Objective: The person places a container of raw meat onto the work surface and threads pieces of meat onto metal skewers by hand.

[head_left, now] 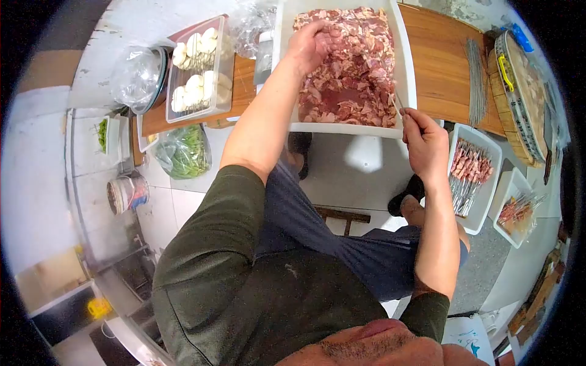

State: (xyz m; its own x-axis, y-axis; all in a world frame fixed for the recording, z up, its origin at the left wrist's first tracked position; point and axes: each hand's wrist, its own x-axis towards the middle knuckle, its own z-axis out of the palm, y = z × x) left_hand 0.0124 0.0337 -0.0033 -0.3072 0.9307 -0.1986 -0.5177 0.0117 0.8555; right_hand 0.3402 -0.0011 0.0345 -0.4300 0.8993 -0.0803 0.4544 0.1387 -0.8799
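A large white tub [407, 61] holds a heap of raw cut meat [348, 79]. My left hand [315, 44] is over the upper left of the heap, its fingers curled in at the meat; whatever they hold, if anything, is hidden. At the tub's lower right corner, my right hand [424, 139] is closed on a thin metal skewer [398, 104], which points up toward the tub's side wall. Below and right of that hand, a white tray [494, 198] contains skewers loaded with meat [470, 165]. Many bare metal skewers [475, 82] lie bundled on the wooden table [433, 49].
A smaller tray [513, 235] with meat skewers sits at far right. Beside the table's right end is a round wooden board [522, 100] with a yellow-handled tool [505, 72]. At left are a clear box [224, 70] of white pieces and a bag of greens [183, 152].
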